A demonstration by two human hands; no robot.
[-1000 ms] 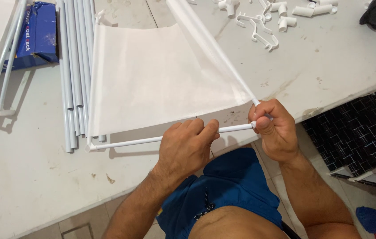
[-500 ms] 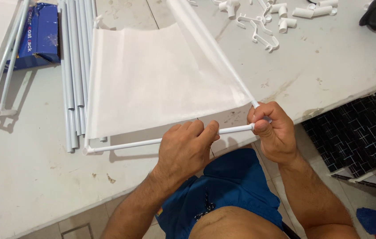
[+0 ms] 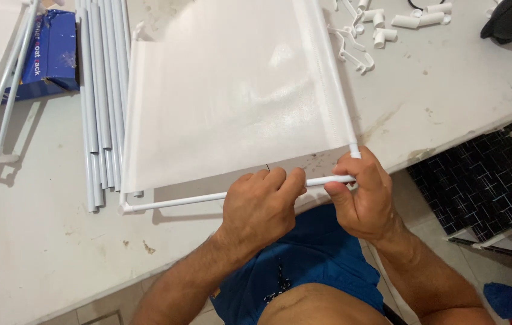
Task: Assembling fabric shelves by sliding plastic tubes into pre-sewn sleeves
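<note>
A white fabric shelf panel (image 3: 232, 96) lies on the white table (image 3: 39, 253), stretched between thin white tubes. Along its near edge runs a white cross tube (image 3: 177, 200) with a corner joint at its left end. My left hand (image 3: 262, 207) is closed around this tube near its middle. At the tube's right end my right hand (image 3: 361, 195) grips the corner where it meets the side tube (image 3: 331, 72) inside the panel's right hem. That corner joint is hidden under my fingers.
A bundle of several loose white tubes (image 3: 96, 96) lies left of the panel. A blue package (image 3: 51, 54) and another tube frame (image 3: 0, 108) are at far left. Small white connectors (image 3: 388, 24) are scattered at the back right. The table edge runs just before my body.
The frame has shifted slightly toward me and to the right. Both hands keep their grip on the near tube, with the right hand pressed at the corner.
</note>
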